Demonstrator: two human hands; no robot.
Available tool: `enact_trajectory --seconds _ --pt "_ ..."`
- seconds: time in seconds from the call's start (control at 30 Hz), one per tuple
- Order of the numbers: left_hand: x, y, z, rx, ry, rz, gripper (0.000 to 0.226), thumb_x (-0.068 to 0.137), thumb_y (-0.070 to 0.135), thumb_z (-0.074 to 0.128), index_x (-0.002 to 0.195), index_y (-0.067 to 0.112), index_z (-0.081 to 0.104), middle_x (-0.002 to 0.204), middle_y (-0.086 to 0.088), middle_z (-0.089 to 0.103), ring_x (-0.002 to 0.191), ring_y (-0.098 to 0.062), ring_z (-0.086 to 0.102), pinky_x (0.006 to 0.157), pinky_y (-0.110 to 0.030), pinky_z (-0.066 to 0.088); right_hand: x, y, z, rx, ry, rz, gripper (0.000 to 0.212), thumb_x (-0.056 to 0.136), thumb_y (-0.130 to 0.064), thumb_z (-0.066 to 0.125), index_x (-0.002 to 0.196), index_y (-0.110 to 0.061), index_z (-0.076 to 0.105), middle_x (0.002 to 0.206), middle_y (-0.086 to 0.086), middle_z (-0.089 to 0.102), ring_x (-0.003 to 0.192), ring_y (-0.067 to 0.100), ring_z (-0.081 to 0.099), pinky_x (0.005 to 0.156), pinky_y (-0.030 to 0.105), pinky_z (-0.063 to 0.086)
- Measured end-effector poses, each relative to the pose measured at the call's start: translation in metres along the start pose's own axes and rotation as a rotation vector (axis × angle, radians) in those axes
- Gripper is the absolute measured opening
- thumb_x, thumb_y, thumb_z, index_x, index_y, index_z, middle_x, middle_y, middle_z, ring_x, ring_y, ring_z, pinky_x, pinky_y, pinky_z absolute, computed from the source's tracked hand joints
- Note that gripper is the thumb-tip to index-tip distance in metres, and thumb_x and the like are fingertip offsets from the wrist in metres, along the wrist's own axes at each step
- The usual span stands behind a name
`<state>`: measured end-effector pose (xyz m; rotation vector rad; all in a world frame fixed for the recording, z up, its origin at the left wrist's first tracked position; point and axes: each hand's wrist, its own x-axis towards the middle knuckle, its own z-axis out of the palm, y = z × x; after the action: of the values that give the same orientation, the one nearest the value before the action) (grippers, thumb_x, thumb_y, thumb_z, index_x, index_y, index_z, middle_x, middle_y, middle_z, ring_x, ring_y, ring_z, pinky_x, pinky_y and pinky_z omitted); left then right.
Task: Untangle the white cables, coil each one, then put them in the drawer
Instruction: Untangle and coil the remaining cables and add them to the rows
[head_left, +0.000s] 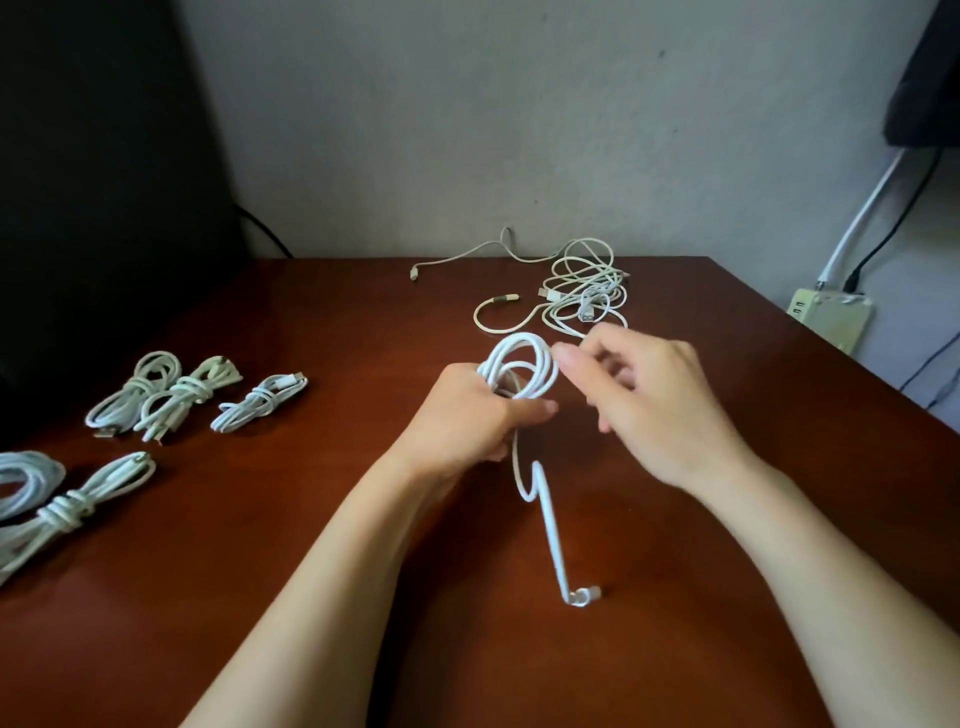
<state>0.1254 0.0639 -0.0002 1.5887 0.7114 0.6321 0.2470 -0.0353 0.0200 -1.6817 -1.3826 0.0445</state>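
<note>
My left hand (467, 415) grips a white cable (519, 364) wound into several loops above the fist. Its free tail hangs down in a zigzag and ends in a plug (584, 595) lying on the table. My right hand (654, 400) hovers just right of the loops, fingers apart, its fingertips at the coil's right side; I cannot tell whether they pinch a strand. A tangled pile of white cables (584, 293) lies behind the hands near the wall. Several coiled and tied cables (171, 395) rest at the left. No drawer is in view.
The brown wooden table (311, 519) ends at the wall behind and at a slanted right edge. A dark monitor-like shape (104, 182) stands at the back left. A power strip (831, 312) with plugged wires sits beyond the right edge.
</note>
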Motion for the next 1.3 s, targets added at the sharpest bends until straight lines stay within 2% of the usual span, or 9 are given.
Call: enact_trajectory --seconds 0.07,0.13,0.3,0.47,0.63,0.9,1.03,1.1,1.3 --pt "0.001 -0.001 0.000 0.147 0.018 0.058 0.031 0.069 0.013 0.077 0.052 0.016 0.052 0.042 0.008 0.041 0.040 -0.009 0.032 0.046 -0.024 0.028 -0.002 -0.002 0.005 -0.002 0.001 -0.008 0.042 0.073 -0.060 0.058 0.074 -0.018 0.060 0.059 -0.005 0.056 0.052 0.010 0.053 0.056 0.024 0.044" --pt "0.000 0.000 0.000 0.227 0.020 0.102 0.015 0.059 0.023 0.065 0.051 0.016 0.054 0.040 0.008 0.044 0.044 -0.008 0.036 0.051 -0.027 0.032 -0.004 -0.005 0.011 -0.099 -0.052 -0.059 0.028 0.076 -0.045 0.071 0.080 -0.019 0.063 0.064 -0.008 0.058 0.058 0.007 0.055 0.057 0.013 0.040" --pt "-0.003 0.002 -0.003 0.259 -0.069 0.140 0.016 0.063 0.017 0.073 0.055 0.023 0.061 0.045 0.009 0.048 0.045 -0.007 0.038 0.050 -0.025 0.035 0.000 -0.004 0.008 0.219 -0.188 0.090 0.012 0.081 -0.009 0.072 0.075 -0.012 0.062 0.062 0.001 0.062 0.051 0.010 0.056 0.051 0.022 0.048" --pt "-0.007 0.010 -0.010 0.192 -0.270 0.054 0.028 0.079 -0.005 0.068 0.064 0.016 0.059 0.048 0.009 0.045 0.042 -0.005 0.036 0.040 -0.017 0.031 0.000 -0.008 0.003 0.323 -0.262 0.094 0.013 0.079 -0.005 0.072 0.073 -0.010 0.062 0.063 0.004 0.066 0.051 0.009 0.062 0.058 0.018 0.051" --pt "-0.010 0.013 -0.017 0.147 -0.420 -0.057 0.014 0.079 -0.009 0.068 0.078 0.004 0.063 0.056 0.003 0.056 0.044 -0.007 0.044 0.041 -0.015 0.032 0.000 -0.009 0.001 0.345 -0.301 0.086 0.012 0.076 -0.001 0.074 0.080 0.002 0.063 0.067 0.008 0.066 0.058 0.013 0.063 0.054 0.019 0.050" --pt "-0.014 0.016 -0.015 0.154 -0.480 -0.085 0.013 0.080 -0.006 0.069 0.076 0.005 0.063 0.066 -0.014 0.064 0.040 -0.008 0.043 0.040 -0.015 0.033 0.004 -0.005 -0.012 0.414 -0.422 0.153 0.009 0.079 -0.002 0.070 0.080 -0.008 0.064 0.064 0.001 0.067 0.058 0.008 0.063 0.057 0.016 0.049" --pt "-0.018 0.020 -0.012 0.234 -0.529 -0.071 0.012 0.080 -0.002 0.071 0.076 0.007 0.064 0.047 -0.001 0.057 0.035 -0.007 0.047 0.038 -0.012 0.034 0.007 0.000 -0.019 0.385 -0.455 0.201 0.011 0.074 -0.009 0.073 0.081 -0.007 0.065 0.066 0.003 0.068 0.059 0.009 0.065 0.058 0.016 0.051" --pt "-0.019 0.020 -0.010 0.237 -0.510 -0.076 0.010 0.083 -0.002 0.068 0.077 0.005 0.063 0.053 -0.001 0.062 0.037 -0.008 0.052 0.039 -0.013 0.039 0.008 0.004 -0.017 0.402 -0.451 0.236 0.013 0.072 -0.009 0.072 0.082 -0.006 0.064 0.068 0.008 0.066 0.058 0.011 0.065 0.057 0.018 0.053" --pt "-0.020 0.018 -0.008 0.252 -0.443 -0.077 0.023 0.091 -0.001 0.057 0.071 0.010 0.061 0.059 -0.008 0.063 0.034 -0.008 0.050 0.036 -0.014 0.037 0.006 0.000 -0.008 0.413 -0.517 0.185 0.036 0.090 0.005 0.055 0.111 -0.023 0.061 0.079 0.005 0.063 0.058 0.012 0.060 0.054 0.020 0.051"
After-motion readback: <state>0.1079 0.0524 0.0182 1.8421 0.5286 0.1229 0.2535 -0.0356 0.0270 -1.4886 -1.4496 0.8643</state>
